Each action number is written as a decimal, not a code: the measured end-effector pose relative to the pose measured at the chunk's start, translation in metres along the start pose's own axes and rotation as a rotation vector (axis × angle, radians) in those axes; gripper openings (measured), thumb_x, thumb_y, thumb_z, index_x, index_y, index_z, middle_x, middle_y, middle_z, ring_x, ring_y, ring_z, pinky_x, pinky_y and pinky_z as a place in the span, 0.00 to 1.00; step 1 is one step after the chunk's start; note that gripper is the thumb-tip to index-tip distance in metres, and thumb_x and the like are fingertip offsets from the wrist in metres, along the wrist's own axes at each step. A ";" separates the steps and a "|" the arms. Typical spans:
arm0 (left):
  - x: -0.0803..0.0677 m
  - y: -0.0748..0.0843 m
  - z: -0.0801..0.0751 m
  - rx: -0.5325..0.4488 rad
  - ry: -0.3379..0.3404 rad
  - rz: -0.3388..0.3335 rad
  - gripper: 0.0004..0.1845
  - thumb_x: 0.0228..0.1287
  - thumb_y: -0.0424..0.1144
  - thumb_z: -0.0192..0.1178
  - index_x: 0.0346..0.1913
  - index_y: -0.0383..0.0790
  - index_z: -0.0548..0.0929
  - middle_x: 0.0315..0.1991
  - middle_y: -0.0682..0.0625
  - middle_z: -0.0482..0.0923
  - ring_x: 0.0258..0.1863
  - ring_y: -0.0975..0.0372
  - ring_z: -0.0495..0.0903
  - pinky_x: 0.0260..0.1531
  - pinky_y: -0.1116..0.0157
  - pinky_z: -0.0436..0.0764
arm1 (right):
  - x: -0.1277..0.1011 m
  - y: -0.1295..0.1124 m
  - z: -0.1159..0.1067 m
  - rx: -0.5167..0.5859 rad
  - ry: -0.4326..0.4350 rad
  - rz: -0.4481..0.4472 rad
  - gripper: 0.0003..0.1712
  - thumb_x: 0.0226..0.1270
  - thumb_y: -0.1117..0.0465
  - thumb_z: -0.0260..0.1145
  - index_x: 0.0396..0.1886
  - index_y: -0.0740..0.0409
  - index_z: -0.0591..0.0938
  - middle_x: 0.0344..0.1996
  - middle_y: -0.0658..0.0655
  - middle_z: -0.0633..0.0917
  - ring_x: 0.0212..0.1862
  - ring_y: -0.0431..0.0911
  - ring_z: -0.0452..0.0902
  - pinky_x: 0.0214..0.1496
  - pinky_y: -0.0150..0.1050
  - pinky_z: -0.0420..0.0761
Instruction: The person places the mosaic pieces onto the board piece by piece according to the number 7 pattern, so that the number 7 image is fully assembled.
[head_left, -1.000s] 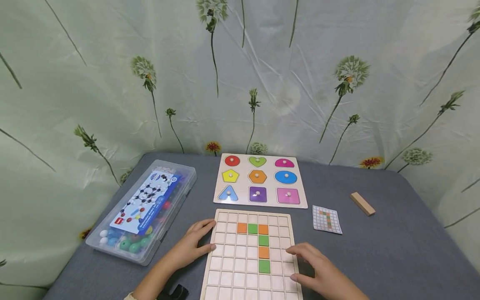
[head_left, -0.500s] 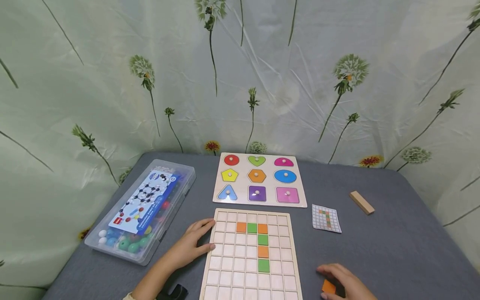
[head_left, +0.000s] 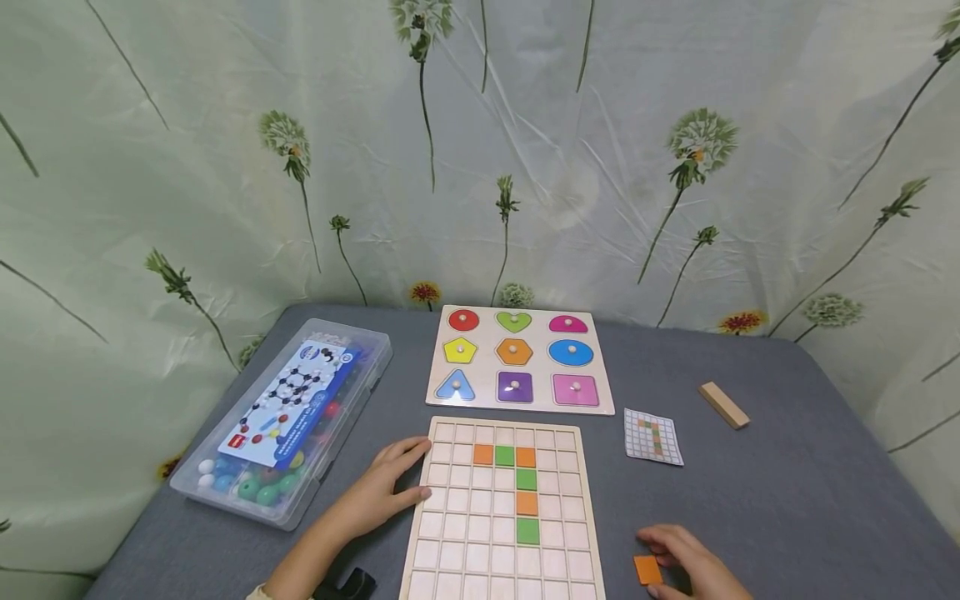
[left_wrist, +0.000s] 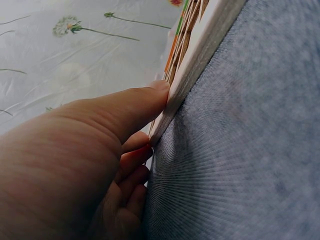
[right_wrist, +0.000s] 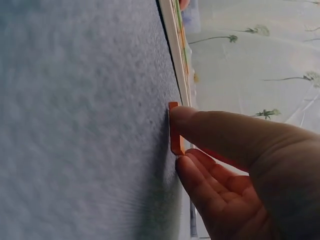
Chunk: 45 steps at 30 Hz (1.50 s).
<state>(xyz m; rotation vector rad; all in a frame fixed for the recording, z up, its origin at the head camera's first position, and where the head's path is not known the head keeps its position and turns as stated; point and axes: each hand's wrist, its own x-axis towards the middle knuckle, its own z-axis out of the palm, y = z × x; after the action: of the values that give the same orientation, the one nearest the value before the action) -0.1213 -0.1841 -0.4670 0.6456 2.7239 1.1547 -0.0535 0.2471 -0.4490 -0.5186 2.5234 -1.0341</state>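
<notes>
A square orange tile [head_left: 648, 570] lies low at the table's surface, right of the wooden grid board [head_left: 442, 575]. My right hand [head_left: 693, 562] pinches this tile between thumb and fingers; the right wrist view shows the thumb on one end of the orange tile [right_wrist: 175, 135] and a fingertip at the other. On the grid sit orange and green tiles, among them a green tile [head_left: 528, 531] at the lower end of a column. My left hand [head_left: 386, 483] rests against the board's left edge, thumb and fingers spread. The left wrist view shows its thumb [left_wrist: 145, 100] touching the rim.
Behind the grid lies a shape puzzle board [head_left: 480, 400] with knobbed pieces. A small pattern card [head_left: 652, 437] and a wooden block [head_left: 724, 406] lie to the right. At left is a clear plastic case [head_left: 300, 508] of coloured balls. A black object [head_left: 358, 585] sits near the left forearm.
My right hand has moved off the board's right edge to the table at the right, where it has taken hold of an orange tile. The left hand stays at the board's edge.
</notes>
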 end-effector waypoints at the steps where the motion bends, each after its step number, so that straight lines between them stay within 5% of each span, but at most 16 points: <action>1: 0.000 0.000 0.000 0.001 -0.001 0.000 0.37 0.57 0.52 0.59 0.66 0.38 0.61 0.64 0.44 0.58 0.63 0.48 0.52 0.54 0.45 0.59 | 0.000 0.001 -0.001 -0.007 -0.008 -0.008 0.27 0.50 0.56 0.71 0.47 0.66 0.74 0.45 0.60 0.73 0.39 0.36 0.71 0.39 0.32 0.76; 6: 0.000 0.000 0.000 0.003 -0.001 0.002 0.37 0.58 0.52 0.59 0.66 0.38 0.62 0.64 0.44 0.58 0.63 0.48 0.52 0.54 0.46 0.59 | 0.002 0.001 -0.005 -0.031 -0.050 -0.061 0.15 0.53 0.58 0.69 0.38 0.60 0.77 0.42 0.58 0.72 0.37 0.34 0.69 0.36 0.36 0.75; 13: 0.000 0.002 0.000 -0.003 0.009 0.015 0.36 0.58 0.50 0.59 0.65 0.36 0.62 0.63 0.43 0.58 0.62 0.47 0.53 0.53 0.45 0.60 | 0.013 -0.024 -0.005 -0.104 -0.008 0.032 0.19 0.54 0.49 0.66 0.40 0.54 0.77 0.38 0.49 0.74 0.36 0.37 0.70 0.39 0.40 0.75; 23: 0.000 0.001 0.000 0.010 0.021 0.031 0.36 0.58 0.49 0.59 0.65 0.36 0.62 0.63 0.43 0.59 0.62 0.47 0.54 0.53 0.45 0.60 | 0.042 -0.067 0.019 -0.069 0.057 -0.277 0.17 0.60 0.48 0.61 0.43 0.54 0.77 0.38 0.43 0.75 0.37 0.37 0.71 0.37 0.34 0.75; 30: 0.000 0.002 0.000 0.007 0.009 0.018 0.36 0.58 0.50 0.59 0.66 0.37 0.62 0.63 0.44 0.59 0.62 0.48 0.54 0.53 0.46 0.60 | 0.060 -0.079 0.044 -0.027 -0.084 -0.206 0.16 0.58 0.46 0.62 0.40 0.49 0.79 0.36 0.37 0.74 0.38 0.34 0.67 0.40 0.31 0.73; 37: 0.001 0.003 0.000 0.014 0.019 0.030 0.35 0.58 0.49 0.60 0.65 0.35 0.63 0.63 0.43 0.60 0.62 0.47 0.54 0.53 0.45 0.60 | 0.063 -0.075 0.055 -0.179 0.042 -0.413 0.12 0.58 0.50 0.64 0.37 0.49 0.79 0.36 0.40 0.74 0.38 0.33 0.68 0.38 0.31 0.72; 45: 0.000 0.004 0.000 0.012 0.022 0.025 0.35 0.58 0.49 0.60 0.65 0.35 0.63 0.62 0.43 0.60 0.62 0.47 0.54 0.52 0.45 0.61 | 0.062 -0.074 0.056 -0.130 0.019 -0.360 0.09 0.59 0.52 0.64 0.37 0.48 0.78 0.36 0.38 0.73 0.38 0.33 0.67 0.39 0.31 0.72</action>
<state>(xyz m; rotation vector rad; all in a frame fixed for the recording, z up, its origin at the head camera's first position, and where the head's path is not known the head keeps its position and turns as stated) -0.1199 -0.1819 -0.4642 0.6737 2.7505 1.1590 -0.0672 0.1365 -0.4445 -1.0346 2.5828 -0.9973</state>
